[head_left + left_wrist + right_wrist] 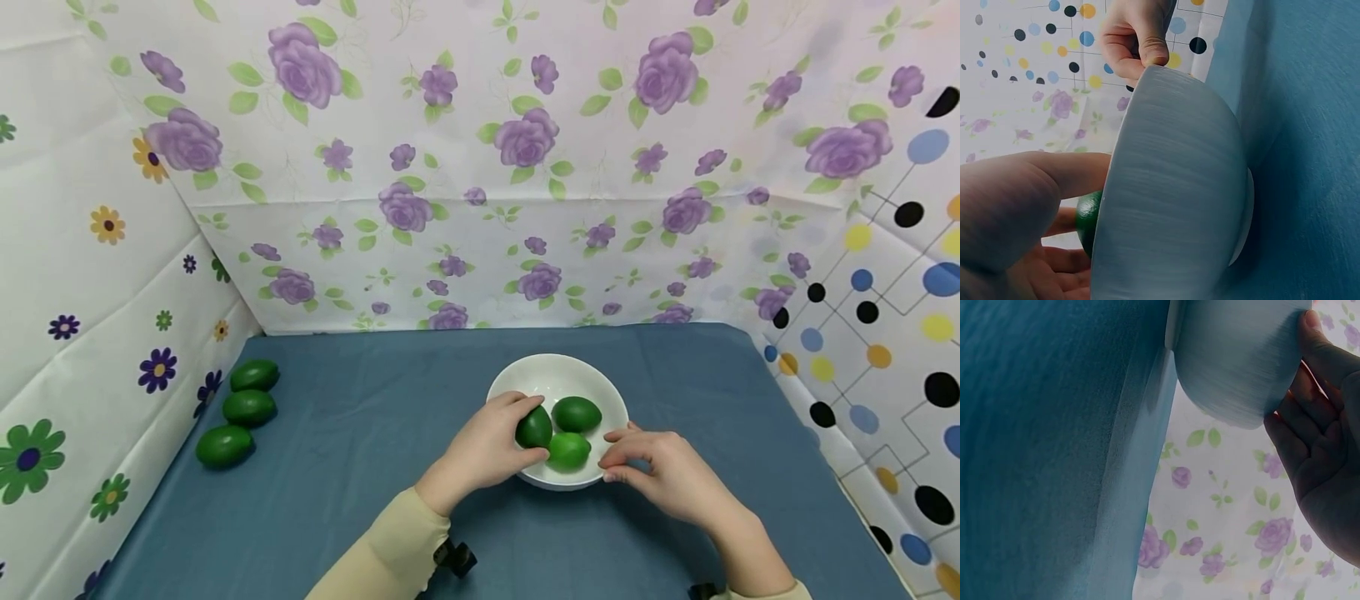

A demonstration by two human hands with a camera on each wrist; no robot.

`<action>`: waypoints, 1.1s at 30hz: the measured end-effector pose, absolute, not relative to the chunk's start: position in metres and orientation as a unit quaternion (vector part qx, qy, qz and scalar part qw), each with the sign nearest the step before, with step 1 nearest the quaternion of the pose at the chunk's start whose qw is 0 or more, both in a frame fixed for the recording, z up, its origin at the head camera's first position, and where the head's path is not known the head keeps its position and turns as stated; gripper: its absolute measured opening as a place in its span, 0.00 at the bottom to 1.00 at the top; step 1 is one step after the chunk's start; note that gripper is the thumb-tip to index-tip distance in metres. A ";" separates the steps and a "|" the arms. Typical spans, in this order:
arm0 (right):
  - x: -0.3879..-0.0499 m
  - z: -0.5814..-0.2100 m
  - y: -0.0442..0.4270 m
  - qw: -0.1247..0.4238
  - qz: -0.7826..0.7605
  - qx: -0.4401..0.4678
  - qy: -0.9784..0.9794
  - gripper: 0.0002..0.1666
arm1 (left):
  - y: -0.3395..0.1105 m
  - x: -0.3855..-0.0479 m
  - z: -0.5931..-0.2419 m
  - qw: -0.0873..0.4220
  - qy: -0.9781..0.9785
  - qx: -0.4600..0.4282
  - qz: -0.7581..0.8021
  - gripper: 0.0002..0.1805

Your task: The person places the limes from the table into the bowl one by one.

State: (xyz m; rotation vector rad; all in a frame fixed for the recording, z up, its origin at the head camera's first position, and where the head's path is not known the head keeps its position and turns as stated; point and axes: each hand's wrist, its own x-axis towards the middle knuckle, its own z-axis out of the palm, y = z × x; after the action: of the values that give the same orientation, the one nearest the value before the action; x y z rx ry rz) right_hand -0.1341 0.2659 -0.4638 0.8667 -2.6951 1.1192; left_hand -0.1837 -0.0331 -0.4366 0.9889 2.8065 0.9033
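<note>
Left hand (483, 446) grasping a glossy green fruit (533, 428) inside a white bowl (553, 373); right hand (671, 471) pinching its rim.
The round bowl, smooth within and faintly streaked outside, stands on matte blue cloth (360, 433) and also holds a bright lime-green fruit (569, 452) and a dark oval one (577, 414); three shiny, pointed green ovals (249, 408) line the far left, before a creased, purple-rose-printed sheet (480, 242).
</note>
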 end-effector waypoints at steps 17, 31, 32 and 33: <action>-0.134 -0.462 0.265 0.054 0.375 0.282 -0.882 0.11 | -0.020 -0.181 -0.428 0.073 0.930 0.309 0.187 0.36; -0.133 -0.465 0.265 0.056 0.376 0.278 -0.882 0.10 | -0.012 -0.178 -0.419 0.096 0.938 0.297 0.152 0.22; -0.133 -0.465 0.265 0.056 0.375 0.278 -0.882 0.09 | -0.012 -0.178 -0.418 0.097 0.937 0.298 0.152 0.20; -0.133 -0.465 0.265 0.056 0.374 0.278 -0.883 0.09 | -0.012 -0.178 -0.418 0.097 0.937 0.298 0.152 0.18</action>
State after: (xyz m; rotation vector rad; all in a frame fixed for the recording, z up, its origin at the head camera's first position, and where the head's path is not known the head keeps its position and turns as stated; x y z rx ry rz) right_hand -0.1332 0.2651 -0.4652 0.8440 -2.6790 1.1352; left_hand -0.1780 -0.0122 -0.4181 0.8837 2.7762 0.4504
